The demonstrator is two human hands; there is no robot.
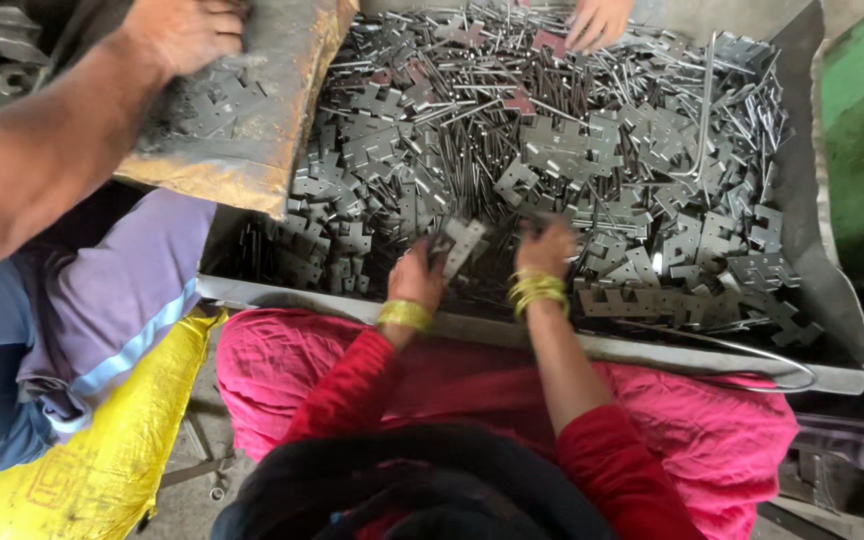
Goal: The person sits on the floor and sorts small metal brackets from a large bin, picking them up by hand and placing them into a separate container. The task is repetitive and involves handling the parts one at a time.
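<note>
Clearly your left hand [414, 275] had its fingers closed on a flat grey hinge plate [462, 245], held just above the near edge of the metal tray [832, 290]. Your right hand [545, 247] sat just beside it, fingers curled down into the heap; whether it gripped a pin I could not tell. To do this step well, you likely needed to keep the plate level with its knuckles turned toward the right hand, and to lift one pin cleanly out of the tangle. That heap of loose plates and pins [552, 130] lay tangled and sharp, so snagging looked a fair risk. A co-worker's arm [62, 140] pressed on a rusty sheet [282, 110] over the tray's left corner, and another person's hand [597, 20] worked the far edge. A bent wire rod [704, 110] lay across the pile.
</note>
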